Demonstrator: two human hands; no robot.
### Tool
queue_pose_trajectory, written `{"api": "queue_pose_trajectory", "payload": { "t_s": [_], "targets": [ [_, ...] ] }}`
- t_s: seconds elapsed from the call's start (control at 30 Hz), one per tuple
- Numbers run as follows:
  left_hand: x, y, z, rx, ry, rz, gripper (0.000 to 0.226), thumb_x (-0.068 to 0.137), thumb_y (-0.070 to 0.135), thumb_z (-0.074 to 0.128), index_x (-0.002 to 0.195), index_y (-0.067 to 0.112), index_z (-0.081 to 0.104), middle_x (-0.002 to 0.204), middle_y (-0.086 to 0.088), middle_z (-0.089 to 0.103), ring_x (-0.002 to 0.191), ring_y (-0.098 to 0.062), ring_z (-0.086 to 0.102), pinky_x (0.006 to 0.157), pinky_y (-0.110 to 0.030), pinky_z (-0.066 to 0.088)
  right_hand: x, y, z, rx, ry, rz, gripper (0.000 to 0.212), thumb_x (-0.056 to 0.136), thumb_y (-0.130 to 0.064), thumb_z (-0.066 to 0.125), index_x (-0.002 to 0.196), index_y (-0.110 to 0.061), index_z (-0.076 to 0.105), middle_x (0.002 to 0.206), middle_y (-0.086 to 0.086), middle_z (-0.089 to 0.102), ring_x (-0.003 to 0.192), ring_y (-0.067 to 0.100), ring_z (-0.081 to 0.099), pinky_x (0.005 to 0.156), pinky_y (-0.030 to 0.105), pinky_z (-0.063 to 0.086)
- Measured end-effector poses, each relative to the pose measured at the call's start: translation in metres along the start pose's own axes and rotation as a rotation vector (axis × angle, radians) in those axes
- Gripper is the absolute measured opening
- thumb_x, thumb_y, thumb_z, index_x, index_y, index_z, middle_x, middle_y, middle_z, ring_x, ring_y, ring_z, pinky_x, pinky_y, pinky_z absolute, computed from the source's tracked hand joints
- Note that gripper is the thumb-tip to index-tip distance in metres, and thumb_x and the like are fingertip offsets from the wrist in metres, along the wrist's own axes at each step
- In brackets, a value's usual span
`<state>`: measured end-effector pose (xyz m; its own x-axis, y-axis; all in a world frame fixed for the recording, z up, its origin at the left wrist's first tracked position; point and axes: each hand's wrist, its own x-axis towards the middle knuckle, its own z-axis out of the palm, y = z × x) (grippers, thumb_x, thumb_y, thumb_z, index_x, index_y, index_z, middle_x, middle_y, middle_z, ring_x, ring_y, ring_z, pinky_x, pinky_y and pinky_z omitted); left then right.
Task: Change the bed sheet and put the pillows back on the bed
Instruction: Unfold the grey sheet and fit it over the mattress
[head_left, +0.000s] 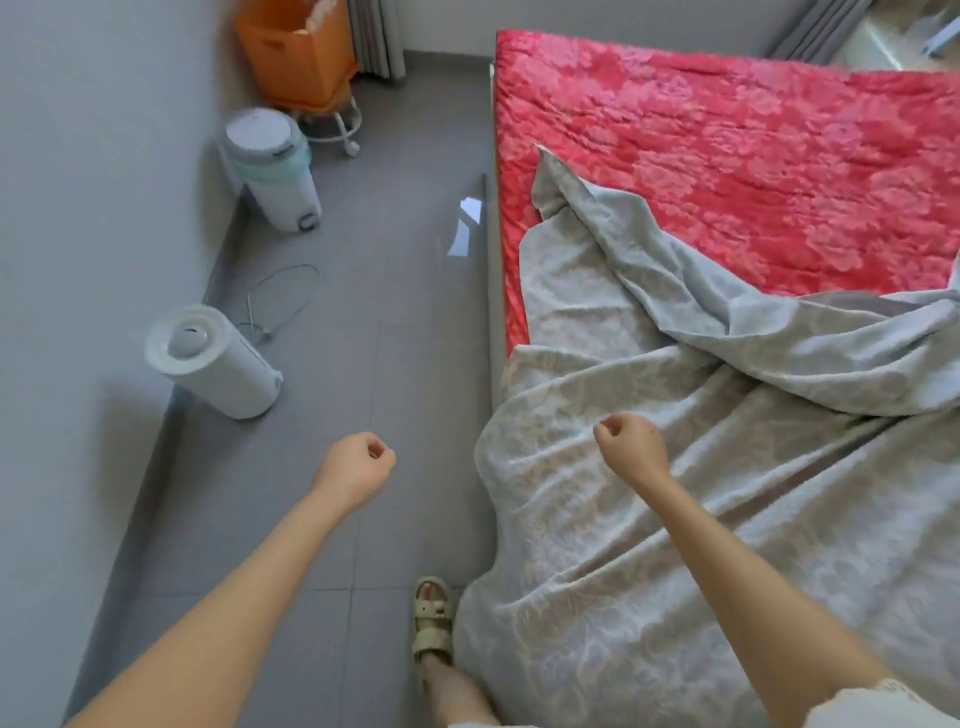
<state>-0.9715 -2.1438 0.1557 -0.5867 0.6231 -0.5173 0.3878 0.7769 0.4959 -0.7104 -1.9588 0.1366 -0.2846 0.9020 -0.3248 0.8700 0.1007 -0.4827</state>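
A pale grey patterned bed sheet (649, 519) lies rumpled over the near part of the bed, one corner folded back toward the middle. Beyond it the red floral mattress cover (753, 171) is bare. My right hand (631, 441) hovers over the sheet near the bed's left edge, fingers curled into a fist with nothing in them. My left hand (358, 467) is also a closed fist, held over the grey floor beside the bed. No pillows are in view.
A white cylindrical appliance (218, 364) and a white bin (275, 166) stand by the left wall, a cable (285, 301) between them. An orange basket on a wheeled stand (301, 57) is in the far corner. My sandalled foot (431, 618) stands beside the bed.
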Motion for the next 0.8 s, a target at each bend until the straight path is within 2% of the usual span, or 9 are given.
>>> {"api": "queue_pose_trajectory", "payload": {
  "t_s": [0.17, 0.23, 0.3, 0.33, 0.4, 0.53, 0.63, 0.8],
  "targets": [
    [0.068, 0.049, -0.091, 0.049, 0.043, 0.132, 0.018, 0.091, 0.016, 0.053, 0.096, 0.004, 0.066, 0.100, -0.013, 0.069, 0.096, -0.028, 0.062, 0.075, -0.027, 0.043, 0.042, -0.077, -0.015, 0.065, 0.056, 0.051, 0.043, 0.088, -0.009, 0.050, 0.050, -0.014, 0.030, 0.046, -0.002, 0.030, 0.044, 0.013, 0.027, 0.047, 0.028, 0.022],
    [0.097, 0.067, -0.121, 0.071, 0.063, 0.201, 0.018, 0.091, 0.015, 0.053, 0.096, 0.004, 0.066, 0.099, -0.012, 0.068, 0.096, -0.027, 0.062, 0.073, -0.026, 0.040, 0.063, -0.104, -0.018, 0.091, 0.076, 0.080, 0.038, 0.087, -0.011, 0.050, 0.050, -0.010, 0.041, 0.048, 0.004, 0.041, 0.049, 0.016, 0.039, 0.051, 0.030, 0.031],
    [0.127, 0.085, -0.147, 0.087, 0.084, 0.276, 0.016, 0.091, 0.015, 0.055, 0.094, 0.005, 0.067, 0.096, -0.012, 0.069, 0.094, -0.027, 0.062, 0.073, -0.026, 0.040, 0.087, -0.129, -0.019, 0.125, 0.093, 0.121, 0.029, 0.086, -0.013, 0.051, 0.060, -0.001, 0.056, 0.057, 0.014, 0.054, 0.058, 0.020, 0.048, 0.058, 0.031, 0.038],
    [0.143, 0.094, -0.159, 0.092, 0.096, 0.316, 0.015, 0.090, 0.016, 0.055, 0.092, 0.006, 0.067, 0.094, -0.011, 0.069, 0.092, -0.027, 0.062, 0.074, -0.027, 0.041, 0.100, -0.141, -0.019, 0.145, 0.110, 0.140, 0.029, 0.085, -0.013, 0.051, 0.059, -0.001, 0.054, 0.058, 0.017, 0.052, 0.058, 0.020, 0.045, 0.057, 0.031, 0.036],
    [0.178, 0.110, -0.182, 0.100, 0.104, 0.395, 0.013, 0.089, 0.017, 0.055, 0.088, 0.010, 0.066, 0.091, -0.008, 0.069, 0.089, -0.025, 0.062, 0.076, -0.030, 0.044, 0.128, -0.162, -0.018, 0.187, 0.132, 0.175, 0.032, 0.083, -0.012, 0.050, 0.053, -0.008, 0.041, 0.054, 0.012, 0.042, 0.055, 0.019, 0.040, 0.055, 0.030, 0.030],
    [0.251, 0.144, -0.227, 0.122, 0.086, 0.535, 0.012, 0.089, 0.016, 0.056, 0.079, 0.014, 0.062, 0.086, -0.005, 0.068, 0.083, -0.023, 0.061, 0.067, -0.027, 0.040, 0.184, -0.197, -0.015, 0.275, 0.184, 0.286, 0.025, 0.080, -0.013, 0.049, 0.059, 0.000, 0.050, 0.057, 0.020, 0.048, 0.057, 0.019, 0.047, 0.055, 0.029, 0.035],
    [0.311, 0.174, -0.252, 0.168, 0.078, 0.594, 0.013, 0.089, 0.015, 0.055, 0.078, 0.013, 0.062, 0.085, -0.004, 0.068, 0.080, -0.022, 0.060, 0.064, -0.026, 0.036, 0.218, -0.218, -0.018, 0.281, 0.203, 0.343, 0.033, 0.083, -0.012, 0.049, 0.054, -0.009, 0.036, 0.052, 0.010, 0.037, 0.057, 0.019, 0.045, 0.055, 0.028, 0.030],
    [0.408, 0.238, -0.245, 0.215, -0.018, 0.660, 0.015, 0.090, 0.017, 0.053, 0.084, 0.012, 0.065, 0.086, -0.001, 0.067, 0.082, -0.020, 0.060, 0.067, -0.027, 0.039, 0.284, -0.228, -0.025, 0.262, 0.259, 0.390, 0.035, 0.086, -0.013, 0.049, 0.055, -0.013, 0.034, 0.051, 0.003, 0.035, 0.050, 0.015, 0.035, 0.052, 0.026, 0.027]
  ]
}}
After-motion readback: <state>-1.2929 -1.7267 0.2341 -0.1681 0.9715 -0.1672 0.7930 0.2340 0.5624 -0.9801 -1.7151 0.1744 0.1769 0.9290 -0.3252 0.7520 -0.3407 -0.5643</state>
